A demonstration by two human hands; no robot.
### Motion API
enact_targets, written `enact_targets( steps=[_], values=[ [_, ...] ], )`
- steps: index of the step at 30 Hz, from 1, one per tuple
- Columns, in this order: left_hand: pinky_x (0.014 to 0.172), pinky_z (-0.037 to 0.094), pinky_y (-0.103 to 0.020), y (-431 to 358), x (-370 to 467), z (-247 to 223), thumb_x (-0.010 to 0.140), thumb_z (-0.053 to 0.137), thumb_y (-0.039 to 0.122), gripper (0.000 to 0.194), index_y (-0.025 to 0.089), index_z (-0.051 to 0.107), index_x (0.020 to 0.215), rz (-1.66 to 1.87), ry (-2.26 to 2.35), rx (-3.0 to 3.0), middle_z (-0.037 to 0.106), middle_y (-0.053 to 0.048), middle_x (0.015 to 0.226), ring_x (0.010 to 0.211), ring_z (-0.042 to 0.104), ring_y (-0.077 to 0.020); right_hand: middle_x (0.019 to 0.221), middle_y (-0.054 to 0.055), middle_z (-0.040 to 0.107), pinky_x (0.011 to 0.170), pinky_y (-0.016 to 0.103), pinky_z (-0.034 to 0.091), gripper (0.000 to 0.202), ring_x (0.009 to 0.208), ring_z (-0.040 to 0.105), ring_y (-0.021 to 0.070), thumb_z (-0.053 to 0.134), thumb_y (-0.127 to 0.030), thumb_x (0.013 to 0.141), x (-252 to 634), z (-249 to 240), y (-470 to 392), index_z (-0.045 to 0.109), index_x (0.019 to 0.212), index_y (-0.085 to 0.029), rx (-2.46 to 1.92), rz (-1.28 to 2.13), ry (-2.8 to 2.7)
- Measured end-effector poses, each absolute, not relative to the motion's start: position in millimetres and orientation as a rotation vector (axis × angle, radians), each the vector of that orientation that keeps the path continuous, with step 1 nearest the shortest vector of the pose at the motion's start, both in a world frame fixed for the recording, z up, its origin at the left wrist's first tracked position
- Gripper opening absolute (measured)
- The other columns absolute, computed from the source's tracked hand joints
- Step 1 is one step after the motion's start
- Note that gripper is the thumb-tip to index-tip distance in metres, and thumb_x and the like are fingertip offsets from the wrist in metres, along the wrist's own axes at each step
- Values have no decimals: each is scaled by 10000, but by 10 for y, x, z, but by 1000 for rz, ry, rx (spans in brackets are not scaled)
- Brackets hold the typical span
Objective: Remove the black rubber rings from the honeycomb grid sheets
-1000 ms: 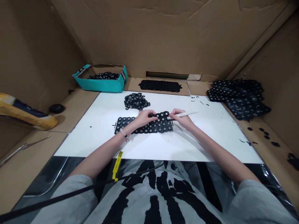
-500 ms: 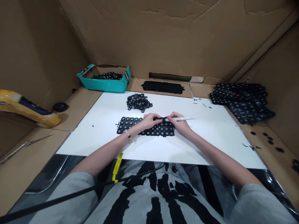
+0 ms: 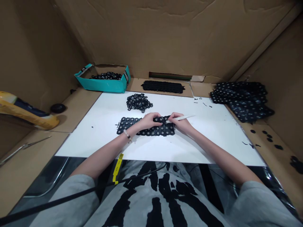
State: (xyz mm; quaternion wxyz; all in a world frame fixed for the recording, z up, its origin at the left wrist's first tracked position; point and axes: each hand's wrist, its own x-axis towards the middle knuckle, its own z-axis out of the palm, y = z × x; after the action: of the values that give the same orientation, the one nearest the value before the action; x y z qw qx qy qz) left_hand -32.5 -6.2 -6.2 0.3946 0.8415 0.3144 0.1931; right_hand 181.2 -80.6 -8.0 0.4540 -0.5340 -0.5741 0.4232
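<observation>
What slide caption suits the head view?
Left hand on a black dotted sheet, right hand holding a white pen-like tool over it.

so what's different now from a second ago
The right hand and the white pen-like tool in it have shifted slightly left over the black dotted sheet, narrowing the gap to the left hand. Nothing was visibly picked up or let go. The left hand is still at the sheet; the pile of small black rings and teal box stayed put.
</observation>
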Motion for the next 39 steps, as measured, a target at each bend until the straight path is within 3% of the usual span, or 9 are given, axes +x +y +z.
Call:
enact_targets(
  steps=[6,13,18,23,28,33,39],
  values=[
    [934,462,-346,-45,-323,-100,747,714,383,420,195,666,1120,515,805,2117,708,-53,1118,1030,634,-245,660,-18,583,636,293,358,205,636,493,148,626,-380,801,1762,-30,-866,592,695,-208,-1342,980,-1504],
    [994,437,-370,-28,-299,-81,684,757,305,491,166,679,1148,479,817,1906,687,-91,1206,1111,609,-253,674,-4,607,638,310,383,170,650,529,176,562,-359,849,1610,19,-980,565,733,-234,-1429,741,-1618],
    [1000,433,-353,-47,-344,42,723,737,362,494,169,664,1172,455,768,1931,675,-82,1228,1118,606,-245,700,4,628,649,312,395,177,670,544,180,565,-368,845,1644,29,-942,575,732,-231,-1430,715,-1647],
    [907,458,-344,-40,-387,58,786,678,405,320,181,706,1013,442,1014,2177,728,-66,1064,1027,633,-258,699,7,651,660,308,421,187,689,575,179,639,-371,770,1845,8,-839,613,679,-209,-1462,967,-1464],
    [813,460,-306,-44,-359,4,801,652,417,289,182,723,952,406,961,2188,739,-37,949,932,638,-232,1121,63,722,931,358,461,184,1022,653,218,667,-366,778,1818,-2,-836,650,696,-202,-1297,1073,-1371],
    [815,460,-309,-69,-332,11,782,676,422,295,171,720,931,473,896,2100,737,-48,952,907,642,-223,949,52,746,912,366,474,203,922,664,209,662,-413,807,1732,-66,-822,686,790,-212,-1314,973,-1372],
    [781,467,-311,-24,-345,5,754,694,466,334,161,719,887,443,825,1968,736,-40,893,847,639,-213,1019,45,733,927,360,471,193,960,657,209,651,-410,813,1687,-111,-825,678,804,-219,-1291,945,-1424]
  ],
)
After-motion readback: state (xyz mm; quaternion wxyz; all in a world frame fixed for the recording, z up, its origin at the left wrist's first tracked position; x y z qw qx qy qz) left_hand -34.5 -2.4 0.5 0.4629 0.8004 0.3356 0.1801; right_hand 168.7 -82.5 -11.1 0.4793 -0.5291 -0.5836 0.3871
